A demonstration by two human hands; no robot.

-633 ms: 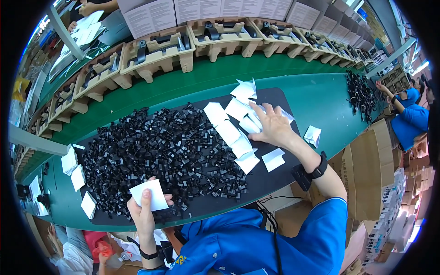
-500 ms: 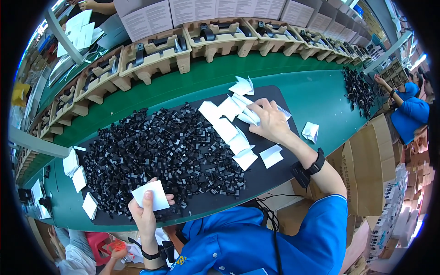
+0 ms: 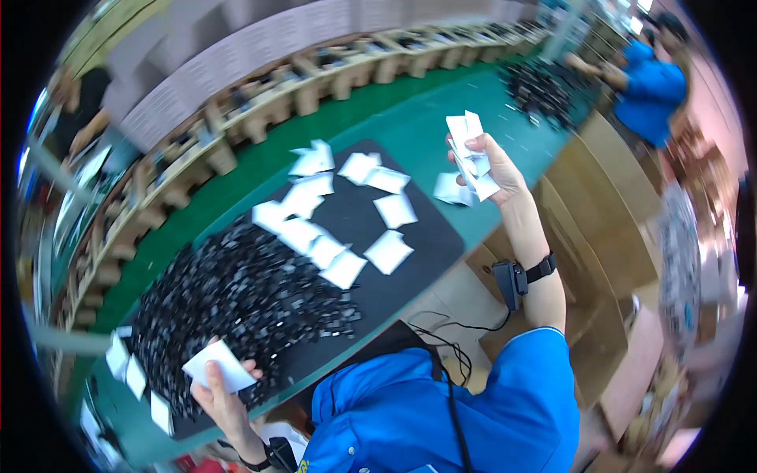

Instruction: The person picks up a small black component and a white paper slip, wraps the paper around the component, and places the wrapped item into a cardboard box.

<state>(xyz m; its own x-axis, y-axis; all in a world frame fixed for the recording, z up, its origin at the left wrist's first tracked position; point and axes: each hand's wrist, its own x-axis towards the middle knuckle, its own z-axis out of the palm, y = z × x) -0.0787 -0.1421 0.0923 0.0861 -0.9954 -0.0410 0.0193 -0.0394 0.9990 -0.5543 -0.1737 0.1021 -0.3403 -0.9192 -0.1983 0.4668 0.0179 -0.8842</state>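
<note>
One long green surface (image 3: 524, 135) carries a black mat (image 3: 347, 209), and across the mat's left part spreads a broad pile of small black parts (image 3: 229, 292), blurred here. Well to the right, the right hand (image 3: 503, 169) has its grip clenched on a bunch of folded white papers (image 3: 471, 162) — edges sticking out unevenly. Over the pile's near edge, the left hand (image 3: 222, 404) pinches a white square piece (image 3: 228, 364) under its thumb. Loose folded sheets (image 3: 299, 235) lie in a rough loop on the mat — another folded sheet (image 3: 450, 189) rests beyond it.
</note>
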